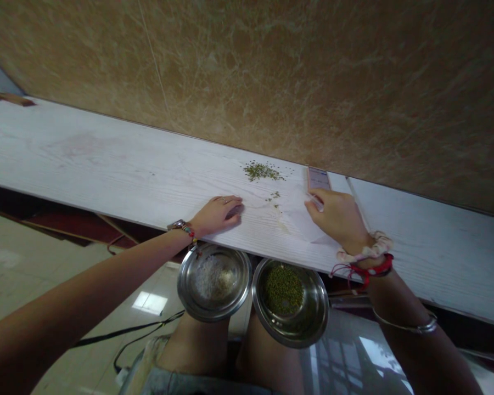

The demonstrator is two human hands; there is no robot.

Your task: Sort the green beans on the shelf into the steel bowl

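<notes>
My left hand (219,214) rests on the white wooden board (123,181), fingers stretched forward and thumb apart, with nothing seen in it. My right hand (333,215) pinches a thin, whitish see-through sheet (302,216) between thumb and fingers; whether it is paper or plastic I cannot tell. Beyond my hands, a loose pile of small green beans (262,171) lies on the board, and a few stray beans (275,195) sit nearer the sheet. Below the board's edge, one metal bowl (185,293) holds whitish grains (214,278). Another metal bowl (316,323) holds many green beans (283,289).
A brown marbled wall (247,71) rises directly behind the board. A phone-like flat object (319,178) lies against it, just past my right hand. Both bowls stand over my legs (201,343). Black cords (127,334) run at the lower left above the tiled floor (20,274).
</notes>
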